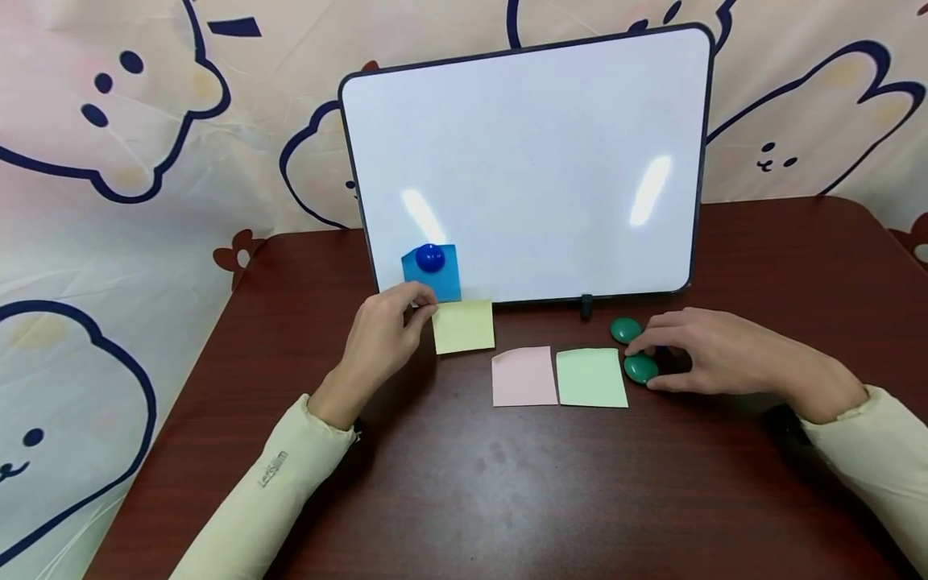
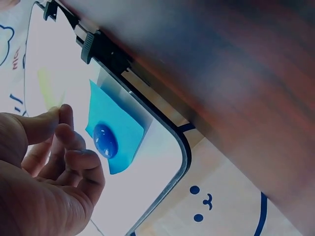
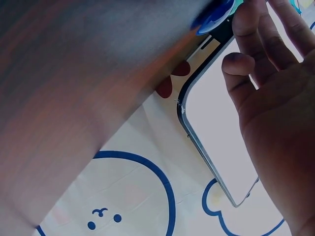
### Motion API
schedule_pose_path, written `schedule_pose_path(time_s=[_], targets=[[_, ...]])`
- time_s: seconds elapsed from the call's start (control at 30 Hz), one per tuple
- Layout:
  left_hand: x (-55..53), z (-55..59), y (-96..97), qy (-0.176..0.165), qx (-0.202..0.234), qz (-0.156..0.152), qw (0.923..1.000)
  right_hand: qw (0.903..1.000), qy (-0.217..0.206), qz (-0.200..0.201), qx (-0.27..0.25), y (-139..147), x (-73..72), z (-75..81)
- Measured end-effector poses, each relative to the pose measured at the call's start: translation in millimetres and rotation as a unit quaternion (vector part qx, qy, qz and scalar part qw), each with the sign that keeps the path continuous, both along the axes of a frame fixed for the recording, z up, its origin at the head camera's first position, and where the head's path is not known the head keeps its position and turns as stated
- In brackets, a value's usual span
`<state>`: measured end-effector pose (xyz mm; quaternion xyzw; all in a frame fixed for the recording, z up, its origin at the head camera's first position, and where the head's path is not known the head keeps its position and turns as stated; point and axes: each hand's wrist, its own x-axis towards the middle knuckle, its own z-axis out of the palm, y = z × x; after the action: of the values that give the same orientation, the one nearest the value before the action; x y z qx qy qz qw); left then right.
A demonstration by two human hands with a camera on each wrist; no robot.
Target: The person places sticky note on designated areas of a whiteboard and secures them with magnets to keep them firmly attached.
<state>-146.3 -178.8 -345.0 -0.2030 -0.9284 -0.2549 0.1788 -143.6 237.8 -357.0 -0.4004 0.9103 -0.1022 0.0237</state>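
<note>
My left hand pinches a yellow sticky note at its upper left corner, in front of the whiteboard's lower edge. Just beyond, a blue sticky note is on the board under a round blue magnet. My right hand has thumb and index finger about a round green magnet on the table. Another green magnet lies beside those fingers. Under the hand, a second blue magnet is mostly hidden in the head view.
A pink sticky note and a light green one lie side by side on the dark wooden table. The whiteboard stands on a black foot. Behind it hangs a cartoon-printed cloth.
</note>
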Motion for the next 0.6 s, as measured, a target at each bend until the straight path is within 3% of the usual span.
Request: schedule_pose_path(time_s=[0.6], targets=[[-13.2, -0.4, 6.3, -0.008, 0.010, 0.010, 0.9999, 0.9999, -0.012, -0.007, 0.000, 0.4, 0.5, 1.9]])
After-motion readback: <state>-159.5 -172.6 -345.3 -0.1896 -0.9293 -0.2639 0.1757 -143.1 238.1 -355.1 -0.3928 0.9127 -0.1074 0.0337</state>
